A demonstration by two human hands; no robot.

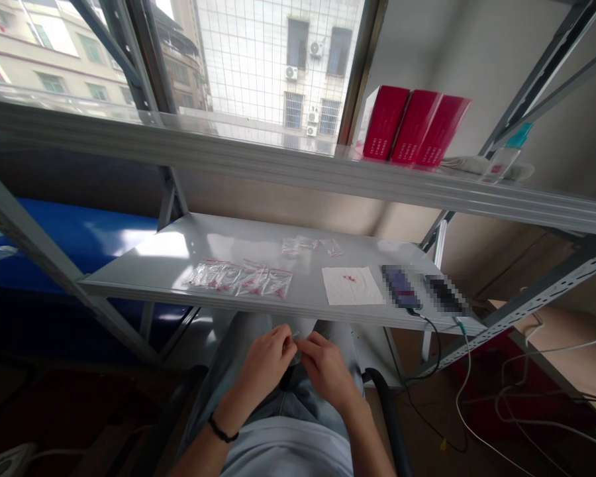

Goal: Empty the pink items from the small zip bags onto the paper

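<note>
Over my lap, just below the front edge of the shelf, my left hand (268, 358) and my right hand (326, 366) meet with fingers pinched. Between them shows a small clear plastic bag (296, 358), mostly covered by the fingers; its contents cannot be made out. On the grey shelf (208, 232) ahead lies an overlapping row of clear zip bags (251, 278) with small red pieces inside. Farther back are several flat clear bags (298, 246) with red edges. A white paper sheet (352, 291) carries a few small red pieces (349, 278).
Two blurred phone-like devices (401, 289) lie at the shelf's right end, with cables (434, 338) hanging off the front edge. On the upper shelf (278, 156) stand three red boxes (417, 129) and a spray bottle (504, 156). Chair armrests (385, 411) flank my legs.
</note>
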